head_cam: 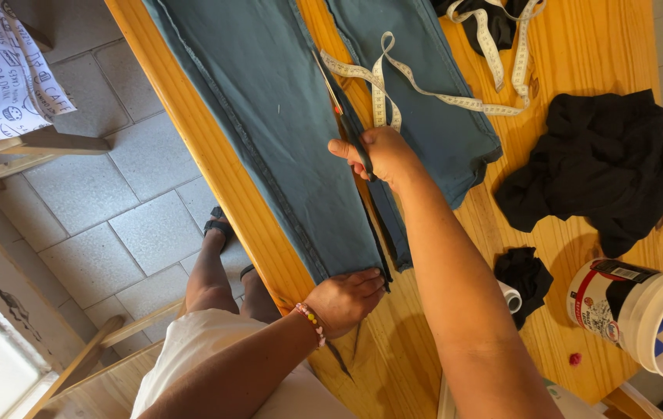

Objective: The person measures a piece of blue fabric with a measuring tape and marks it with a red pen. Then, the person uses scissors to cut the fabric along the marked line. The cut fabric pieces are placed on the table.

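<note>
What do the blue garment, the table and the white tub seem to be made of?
Blue garment: woven cloth, probably denim, matte, with stitched seams. Table: wood with visible grain and a warm, slightly glossy finish. White tub: apparently plastic, smooth, lying on its side. The right hand works scissors along the cloth; the left hand pins its hem.

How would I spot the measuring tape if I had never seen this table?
Start at the long wooden table and find the teal trousers spread along it. Looping across the far trouser leg, just beyond the right hand with the scissors, lies the measuring tape: a thin cream ribbon, unlike the bunched black cloths nearby.
</note>
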